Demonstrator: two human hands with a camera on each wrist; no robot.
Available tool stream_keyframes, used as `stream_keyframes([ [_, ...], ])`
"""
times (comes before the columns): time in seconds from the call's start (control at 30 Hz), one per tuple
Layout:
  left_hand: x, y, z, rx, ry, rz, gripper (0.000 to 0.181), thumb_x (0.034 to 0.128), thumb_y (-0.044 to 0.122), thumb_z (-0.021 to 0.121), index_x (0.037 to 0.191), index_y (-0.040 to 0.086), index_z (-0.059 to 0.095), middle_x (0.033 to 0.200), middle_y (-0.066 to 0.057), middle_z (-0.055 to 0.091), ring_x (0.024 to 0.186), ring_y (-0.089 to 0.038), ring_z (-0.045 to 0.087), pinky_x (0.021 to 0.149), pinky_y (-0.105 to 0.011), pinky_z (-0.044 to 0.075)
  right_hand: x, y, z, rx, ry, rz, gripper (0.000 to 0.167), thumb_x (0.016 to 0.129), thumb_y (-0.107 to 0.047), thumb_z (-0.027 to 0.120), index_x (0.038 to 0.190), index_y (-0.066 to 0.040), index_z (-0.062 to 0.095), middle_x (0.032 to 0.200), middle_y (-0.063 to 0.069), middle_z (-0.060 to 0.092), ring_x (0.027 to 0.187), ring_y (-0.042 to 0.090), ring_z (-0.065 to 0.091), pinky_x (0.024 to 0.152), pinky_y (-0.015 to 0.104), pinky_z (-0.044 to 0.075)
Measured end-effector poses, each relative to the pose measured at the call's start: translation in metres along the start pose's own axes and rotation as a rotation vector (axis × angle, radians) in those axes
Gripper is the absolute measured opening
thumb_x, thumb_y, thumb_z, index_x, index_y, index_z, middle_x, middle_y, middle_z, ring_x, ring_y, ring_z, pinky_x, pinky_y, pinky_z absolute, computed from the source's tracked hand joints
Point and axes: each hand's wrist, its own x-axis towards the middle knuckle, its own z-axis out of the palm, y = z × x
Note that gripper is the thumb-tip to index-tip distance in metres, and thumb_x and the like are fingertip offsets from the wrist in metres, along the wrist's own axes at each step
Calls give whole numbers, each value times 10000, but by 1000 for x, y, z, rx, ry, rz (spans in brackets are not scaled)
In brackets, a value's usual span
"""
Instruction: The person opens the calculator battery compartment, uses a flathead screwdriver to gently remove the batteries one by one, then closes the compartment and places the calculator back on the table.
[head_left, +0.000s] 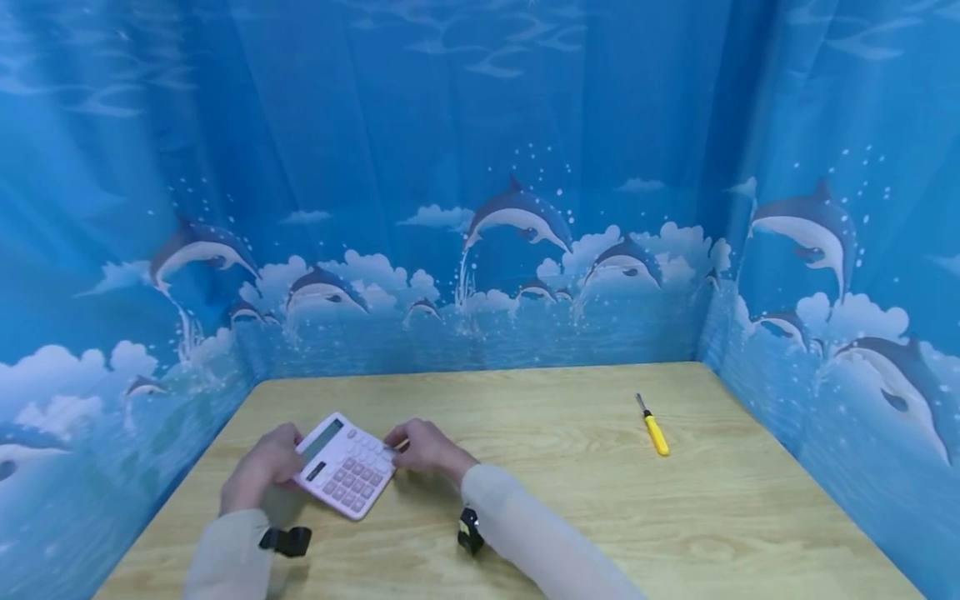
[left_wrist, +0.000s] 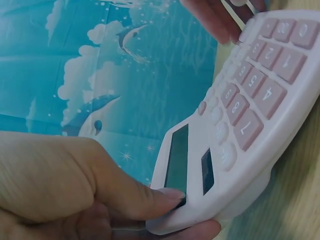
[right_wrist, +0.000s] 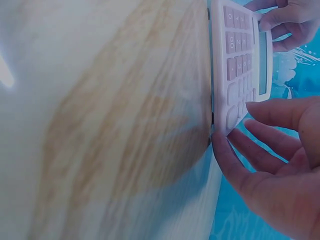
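Over the worktop [head_left: 750, 517], my left hand [head_left: 262, 464] and right hand [head_left: 429, 447] grip the calculator [head_left: 347, 467]; a loose right hold could tip it.

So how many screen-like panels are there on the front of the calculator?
2: the long display, one end partly under the left grip, and the short dark panel between display and keys. No others show; little of the calculator face is covered.

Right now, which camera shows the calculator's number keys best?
The left wrist view: the number keys look biggest, with readable digits. The head view shows them tiny, digits unreadable; the right wrist view, smaller and narrower.
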Motion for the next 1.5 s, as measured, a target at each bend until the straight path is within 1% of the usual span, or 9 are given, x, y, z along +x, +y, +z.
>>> stream_keyframes([
  [0.17, 0, 5, -2, -47, 12, 19, 385, 861, -71, 567, 1235, -129, 496, 1006, -238, 608, 816, -267, 645, 638, -321, 571, 0, 0, -2, -13, -8, 3, 417, 860, -51, 757, 1271, -61, 691, 1261, 108, 718, 1100, 217, 693, 988, 352, 572],
  [0.3, -2, 10, -2, -53, 30, 23, 478, 855, -77, 597, 1318, -113, 485, 1041, -261, 606, 855, -289, 645, 627, -313, 579, 0, 0, -4, -54, -9, -20, 441, 855, -60, 764, 1289, -67, 683, 1261, 108, 720, 1142, 238, 685, 1030, 371, 552],
  [0.43, -5, 17, -3, -56, 50, 19, 544, 860, -77, 614, 1385, -95, 472, 1096, -293, 609, 904, -314, 642, 642, -328, 588, -2, -2, -7, -77, -18, -36, 451, 859, -70, 766, 1301, -69, 677, 1271, 132, 715, 1143, 261, 690, 1021, 380, 558],
  [0.7, -11, 25, -5, -95, 69, 41, 553, 874, -64, 617, 1407, -111, 481, 1129, -309, 626, 943, -328, 661, 673, -337, 606, -3, 0, -9, -80, -36, -24, 441, 878, -115, 765, 1309, -100, 675, 1304, 138, 700, 1169, 271, 681, 1019, 396, 562],
  [0.97, -16, 37, -9, -99, 76, 46, 524, 902, -28, 613, 1401, -130, 492, 1150, -318, 645, 934, -311, 686, 673, -325, 608, -7, -8, -13, -149, -11, -41, 409, 926, -171, 735, 1328, -130, 670, 1335, 131, 684, 1224, 281, 655, 1042, 420, 550],
  [1.07, -19, 40, -10, -94, 82, 52, 529, 883, -33, 618, 1389, -136, 503, 1155, -325, 650, 928, -312, 691, 665, -321, 611, -11, -18, -15, -193, 14, -96, 364, 959, -204, 706, 1316, -138, 680, 1334, 114, 688, 1231, 270, 650, 1028, 383, 552],
  [1.23, -24, 44, -12, -86, 88, 63, 517, 874, -21, 616, 1368, -144, 524, 1158, -328, 657, 904, -296, 693, 655, -318, 609, -21, -41, -16, -273, 27, -233, 336, 988, -249, 685, 1303, -134, 698, 1303, 83, 715, 1159, 224, 687, 934, 257, 561],
  [1.4, -28, 46, -14, -72, 106, 101, 486, 891, 11, 602, 1342, -160, 543, 1110, -314, 684, 837, -252, 693, 637, -321, 590, -31, -56, -9, -475, 45, -388, 329, 996, -300, 670, 1284, -147, 715, 1204, 1, 765, 1046, 92, 710, 864, 173, 543],
  [1.5, -29, 47, -14, -78, 116, 118, 479, 890, 13, 599, 1335, -159, 550, 1092, -302, 691, 815, -239, 689, 627, -319, 586, -36, -59, -3, -607, 87, -471, 329, 982, -310, 690, 1257, -133, 722, 1087, -10, 782, 880, 29, 686, 757, 119, 513],
])
